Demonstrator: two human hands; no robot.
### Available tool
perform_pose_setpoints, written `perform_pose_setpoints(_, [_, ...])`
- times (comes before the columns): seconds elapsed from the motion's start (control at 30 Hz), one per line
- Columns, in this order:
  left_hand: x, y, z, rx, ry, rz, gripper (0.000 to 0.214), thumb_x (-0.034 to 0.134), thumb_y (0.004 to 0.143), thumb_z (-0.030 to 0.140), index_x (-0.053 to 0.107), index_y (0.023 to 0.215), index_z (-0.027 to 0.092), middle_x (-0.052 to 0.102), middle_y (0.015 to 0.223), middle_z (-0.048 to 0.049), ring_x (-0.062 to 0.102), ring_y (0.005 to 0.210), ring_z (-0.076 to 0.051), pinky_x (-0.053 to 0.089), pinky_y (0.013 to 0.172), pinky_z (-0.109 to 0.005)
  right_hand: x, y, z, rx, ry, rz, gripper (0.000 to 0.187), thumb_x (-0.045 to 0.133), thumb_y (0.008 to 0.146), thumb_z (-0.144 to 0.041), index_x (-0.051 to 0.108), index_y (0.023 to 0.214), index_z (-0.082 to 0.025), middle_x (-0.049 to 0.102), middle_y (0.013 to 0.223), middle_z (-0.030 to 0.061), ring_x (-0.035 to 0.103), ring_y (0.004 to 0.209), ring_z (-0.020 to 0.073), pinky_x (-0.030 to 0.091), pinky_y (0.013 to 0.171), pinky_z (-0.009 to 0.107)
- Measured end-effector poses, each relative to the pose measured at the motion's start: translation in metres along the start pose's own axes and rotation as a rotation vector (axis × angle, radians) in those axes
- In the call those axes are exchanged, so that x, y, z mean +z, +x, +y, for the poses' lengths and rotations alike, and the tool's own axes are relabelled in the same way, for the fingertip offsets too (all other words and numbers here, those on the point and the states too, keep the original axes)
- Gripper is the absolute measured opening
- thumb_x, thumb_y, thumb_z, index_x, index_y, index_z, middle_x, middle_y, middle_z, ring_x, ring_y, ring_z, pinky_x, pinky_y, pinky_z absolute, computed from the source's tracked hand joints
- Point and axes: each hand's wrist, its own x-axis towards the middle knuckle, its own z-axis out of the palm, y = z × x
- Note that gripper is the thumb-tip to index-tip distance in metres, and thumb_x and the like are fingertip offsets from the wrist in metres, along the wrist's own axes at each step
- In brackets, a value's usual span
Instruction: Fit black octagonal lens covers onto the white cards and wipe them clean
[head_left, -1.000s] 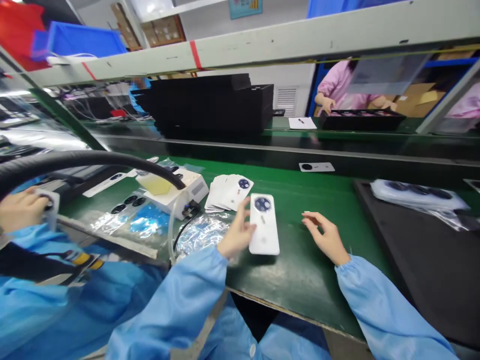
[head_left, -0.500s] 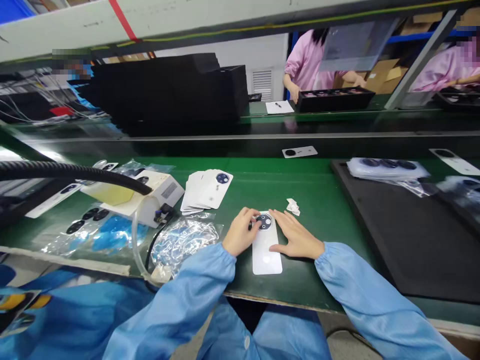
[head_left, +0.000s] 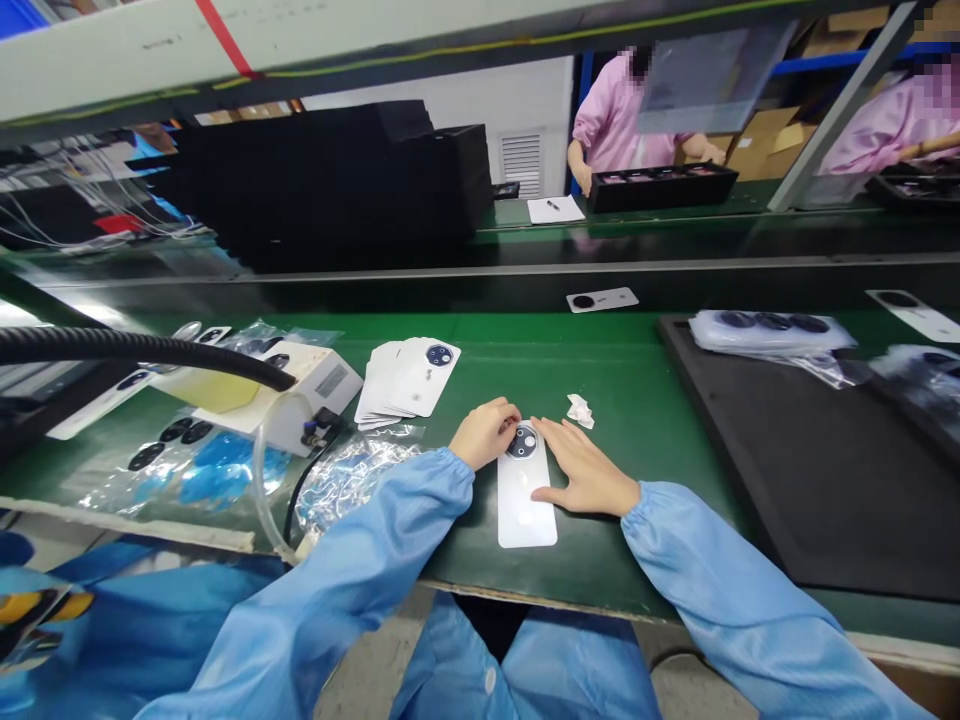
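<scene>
White phone back [head_left: 526, 505] betw. L grip [head_left: 484, 433] & R grip [head_left: 581, 470], both touching.

The phone back cover [head_left: 526, 510] under the hands is plain white, with a dark navy camera disc [head_left: 522, 442] that seems ringed in silver and dotted with black lenses, though it is too small to be sure. The person's sleeves [head_left: 390, 515] are pale blue, the conveyor belt [head_left: 637, 440] green and the mat [head_left: 810, 470] on the right black. A co-worker's smock [head_left: 611, 105] across the line is pink, and a red stripe [head_left: 223, 38] crosses the pale grey beam [head_left: 112, 72] overhead.
</scene>
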Motion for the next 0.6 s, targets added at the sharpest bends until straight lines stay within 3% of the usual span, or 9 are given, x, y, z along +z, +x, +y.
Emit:
perform_pose_setpoints(0.23, [0.005, 0.014, -0.005, 0.037, -0.01, -0.076, 0.022, 0.056, 0.093, 0.031, 0.061, 0.107, 0.015, 0.063, 0.107, -0.0067, 0.063, 0.088, -0.017, 0.055, 0.078, -0.037, 0.0, 0.001, 0.0, 0.005, -0.018, -0.004, 0.104, 0.066, 0.076, -0.058, 0.01, 0.151, -0.013, 0.03, 0.151, 0.0195, 0.027, 0.14, 0.0327, 0.022, 0.114, 0.054])
perform_pose_setpoints(0.43, [-0.001, 0.028, -0.004, 0.009, 0.037, -0.212, 0.025, 0.057, 0.092, 0.032, 0.06, 0.11, 0.015, 0.064, 0.107, -0.007, 0.064, 0.089, -0.018, 0.055, 0.077, -0.037, 0.0, 0.001, -0.001, 0.011, -0.02, -0.013, 0.104, 0.066, 0.076, -0.058, 0.011, 0.151, -0.012, 0.03, 0.151, 0.0199, 0.027, 0.14, 0.0323, 0.021, 0.115, 0.054])
perform_pose_setpoints(0.6, [-0.005, 0.021, 0.003, 0.034, 0.127, -0.203, 0.026, 0.057, 0.092, 0.031, 0.059, 0.112, 0.015, 0.063, 0.111, -0.0077, 0.063, 0.093, -0.019, 0.054, 0.081, -0.04, 0.001, 0.001, -0.001, 0.013, -0.015, -0.007, 0.104, 0.065, 0.076, -0.058, 0.01, 0.151, -0.013, 0.03, 0.151, 0.0208, 0.027, 0.14, 0.0331, 0.021, 0.114, 0.055])
